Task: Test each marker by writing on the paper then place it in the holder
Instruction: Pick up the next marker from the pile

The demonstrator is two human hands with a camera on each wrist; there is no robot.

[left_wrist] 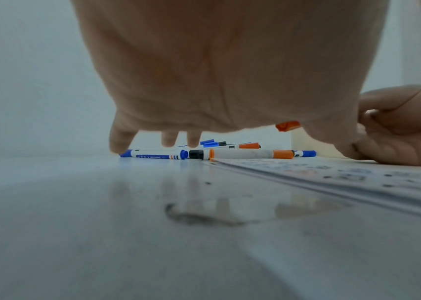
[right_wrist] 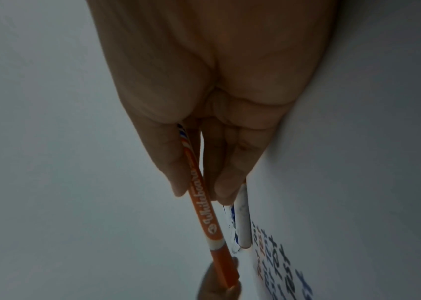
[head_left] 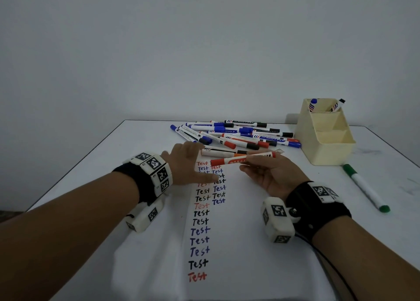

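A white tabletop (head_left: 91,164) carries a sheet of paper (head_left: 238,244) covered with two columns of the word "Test" in red, black and blue. A loose pile of markers (head_left: 236,133) with blue, red and black caps lies at the far end, just beyond the paper. A cream holder (head_left: 327,146) stands at the right rear, and a green marker (head_left: 366,187) lies alone near the right edge.

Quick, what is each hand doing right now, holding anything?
Left hand: open, fingers spread above the paper, holding nothing.
Right hand: grip closed on an orange whiteboard marker, thumb and fingers pinching its barrel.
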